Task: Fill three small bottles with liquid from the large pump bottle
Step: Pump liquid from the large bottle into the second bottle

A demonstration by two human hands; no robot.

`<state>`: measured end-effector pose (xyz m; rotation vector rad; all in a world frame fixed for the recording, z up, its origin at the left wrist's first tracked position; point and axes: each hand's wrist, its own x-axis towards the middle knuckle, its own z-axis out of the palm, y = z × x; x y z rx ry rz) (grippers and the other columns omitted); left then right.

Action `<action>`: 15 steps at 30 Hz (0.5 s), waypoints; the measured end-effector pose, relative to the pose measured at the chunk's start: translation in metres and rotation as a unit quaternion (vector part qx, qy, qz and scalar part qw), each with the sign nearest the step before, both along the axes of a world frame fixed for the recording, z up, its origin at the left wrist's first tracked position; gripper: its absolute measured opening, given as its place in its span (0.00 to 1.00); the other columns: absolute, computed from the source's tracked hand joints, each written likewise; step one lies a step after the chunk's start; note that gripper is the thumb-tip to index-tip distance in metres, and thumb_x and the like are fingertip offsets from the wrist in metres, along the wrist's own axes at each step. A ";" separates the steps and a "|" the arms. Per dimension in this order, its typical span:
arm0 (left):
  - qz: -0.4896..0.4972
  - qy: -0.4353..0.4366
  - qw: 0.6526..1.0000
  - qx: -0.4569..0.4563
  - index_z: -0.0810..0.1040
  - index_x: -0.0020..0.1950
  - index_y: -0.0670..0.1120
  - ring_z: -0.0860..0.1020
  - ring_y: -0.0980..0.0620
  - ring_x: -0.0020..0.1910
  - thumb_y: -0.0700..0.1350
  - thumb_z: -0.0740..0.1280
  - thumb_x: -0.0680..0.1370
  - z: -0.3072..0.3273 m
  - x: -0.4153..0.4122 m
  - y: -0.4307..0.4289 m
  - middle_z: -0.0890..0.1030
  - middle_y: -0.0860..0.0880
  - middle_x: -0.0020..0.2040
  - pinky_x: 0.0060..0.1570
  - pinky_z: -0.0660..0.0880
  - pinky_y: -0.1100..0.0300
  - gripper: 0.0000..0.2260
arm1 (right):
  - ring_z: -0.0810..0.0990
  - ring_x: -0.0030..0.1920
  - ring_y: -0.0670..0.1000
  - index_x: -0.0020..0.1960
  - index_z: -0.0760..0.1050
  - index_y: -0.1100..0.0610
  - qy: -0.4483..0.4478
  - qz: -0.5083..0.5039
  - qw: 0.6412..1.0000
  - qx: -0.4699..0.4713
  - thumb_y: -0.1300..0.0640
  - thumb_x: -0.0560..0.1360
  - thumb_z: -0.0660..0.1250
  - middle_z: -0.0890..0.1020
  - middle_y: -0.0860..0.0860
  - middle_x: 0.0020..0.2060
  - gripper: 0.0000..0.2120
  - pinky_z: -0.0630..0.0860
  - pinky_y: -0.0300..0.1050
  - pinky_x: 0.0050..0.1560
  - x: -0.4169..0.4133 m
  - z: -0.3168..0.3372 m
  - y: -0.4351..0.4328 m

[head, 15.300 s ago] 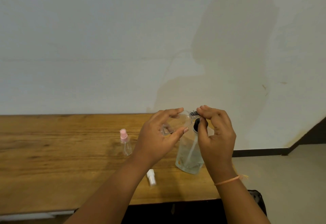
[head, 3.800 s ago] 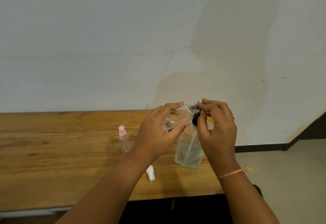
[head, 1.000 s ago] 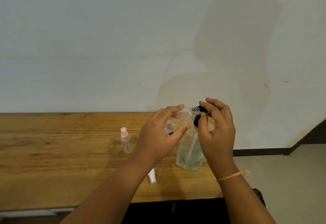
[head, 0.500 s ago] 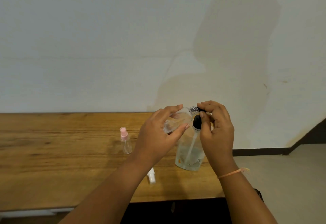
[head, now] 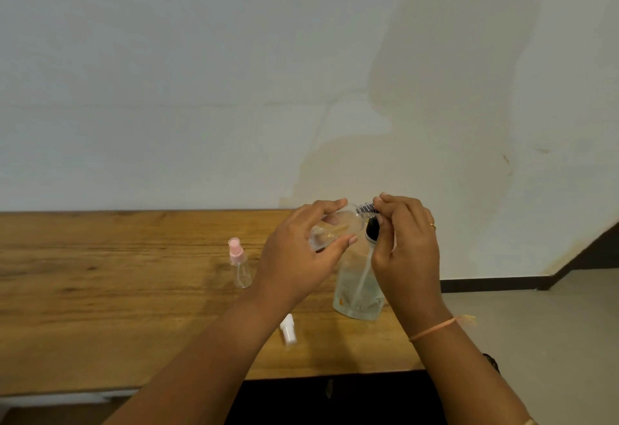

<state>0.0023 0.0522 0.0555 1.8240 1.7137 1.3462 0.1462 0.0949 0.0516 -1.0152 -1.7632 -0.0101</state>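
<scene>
Wooden, grained table against a stained white wall, head view. Left hand curls round a clear small bottle, tilted, its mouth at the pump. Right hand pinches the black head of the large pump bottle, which stands near the table's right end. Pink-capped bottle stands upright to the left; white cap lies near the front edge. Barcode label is unreadable.

Table lies open leftward — pink-capped bottle and white cap sit near the left forearm.
</scene>
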 end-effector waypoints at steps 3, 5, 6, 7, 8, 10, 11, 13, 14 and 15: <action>0.000 0.003 1.000 -0.013 0.72 0.61 0.64 0.74 0.64 0.54 0.56 0.71 0.71 0.001 0.001 0.000 0.78 0.61 0.50 0.49 0.69 0.71 0.20 | 0.74 0.51 0.50 0.51 0.78 0.64 -0.032 -0.011 0.999 0.000 0.70 0.71 0.64 0.80 0.56 0.48 0.10 0.64 0.28 0.55 0.002 -0.001 0.001; -0.001 -0.001 1.000 -0.009 0.72 0.61 0.64 0.75 0.63 0.54 0.56 0.71 0.71 0.000 0.002 0.000 0.78 0.61 0.51 0.50 0.70 0.71 0.20 | 0.73 0.52 0.45 0.51 0.78 0.64 -0.007 0.000 1.000 -0.004 0.69 0.71 0.63 0.80 0.56 0.48 0.10 0.63 0.24 0.56 0.001 0.002 -0.001; -0.004 -0.006 1.000 -0.003 0.72 0.62 0.63 0.75 0.63 0.55 0.56 0.71 0.71 -0.001 0.002 0.000 0.79 0.61 0.51 0.51 0.71 0.69 0.20 | 0.73 0.52 0.43 0.50 0.78 0.63 0.016 0.008 1.000 -0.008 0.69 0.71 0.62 0.79 0.54 0.48 0.10 0.63 0.24 0.56 0.000 0.004 -0.003; -0.006 -0.012 1.000 0.003 0.72 0.62 0.62 0.75 0.63 0.55 0.55 0.71 0.71 -0.003 0.003 0.000 0.79 0.60 0.51 0.52 0.72 0.67 0.21 | 0.74 0.53 0.43 0.50 0.78 0.63 0.043 0.018 0.999 -0.016 0.68 0.72 0.61 0.79 0.52 0.49 0.11 0.65 0.25 0.56 0.000 0.006 -0.005; -0.009 -0.017 1.000 0.012 0.72 0.62 0.62 0.75 0.62 0.55 0.55 0.72 0.71 -0.003 0.004 0.000 0.79 0.60 0.52 0.52 0.73 0.65 0.21 | 0.75 0.53 0.45 0.51 0.79 0.62 0.069 0.027 0.997 -0.026 0.68 0.72 0.61 0.78 0.49 0.49 0.11 0.67 0.26 0.55 -0.001 0.009 -0.008; -0.009 -0.015 0.999 0.028 0.72 0.63 0.62 0.75 0.63 0.56 0.57 0.71 0.71 -0.003 0.005 0.000 0.78 0.61 0.52 0.52 0.73 0.66 0.22 | 0.77 0.52 0.48 0.51 0.79 0.61 0.089 0.033 0.995 -0.040 0.67 0.73 0.59 0.76 0.46 0.49 0.12 0.70 0.29 0.54 -0.002 0.014 -0.010; -0.009 -0.011 0.999 0.034 0.72 0.63 0.62 0.75 0.63 0.55 0.59 0.70 0.70 -0.002 0.005 0.000 0.78 0.61 0.52 0.52 0.73 0.67 0.22 | 0.77 0.52 0.49 0.50 0.79 0.61 0.083 0.027 0.995 -0.041 0.66 0.72 0.59 0.76 0.46 0.50 0.12 0.70 0.28 0.54 -0.002 0.016 -0.011; -0.010 -0.007 0.999 0.044 0.71 0.62 0.64 0.75 0.63 0.55 0.62 0.67 0.69 -0.001 0.004 0.001 0.78 0.61 0.51 0.51 0.72 0.69 0.22 | 0.75 0.51 0.48 0.50 0.79 0.62 0.061 0.003 0.998 -0.035 0.66 0.72 0.60 0.77 0.49 0.50 0.12 0.66 0.24 0.52 -0.003 0.020 -0.011; -0.011 -0.009 0.999 0.047 0.71 0.62 0.65 0.75 0.63 0.55 0.63 0.66 0.69 0.000 0.004 0.001 0.78 0.61 0.51 0.51 0.72 0.69 0.22 | 0.73 0.51 0.48 0.50 0.80 0.62 0.052 -0.011 0.998 -0.033 0.66 0.71 0.60 0.78 0.51 0.50 0.12 0.66 0.23 0.49 -0.004 0.021 -0.011; -0.012 -0.012 0.999 0.047 0.70 0.62 0.65 0.75 0.63 0.55 0.63 0.66 0.69 0.000 0.004 0.002 0.78 0.61 0.51 0.51 0.73 0.68 0.22 | 0.73 0.50 0.47 0.49 0.80 0.62 0.047 -0.022 0.998 -0.032 0.66 0.70 0.60 0.78 0.52 0.49 0.12 0.66 0.24 0.46 -0.006 0.021 -0.010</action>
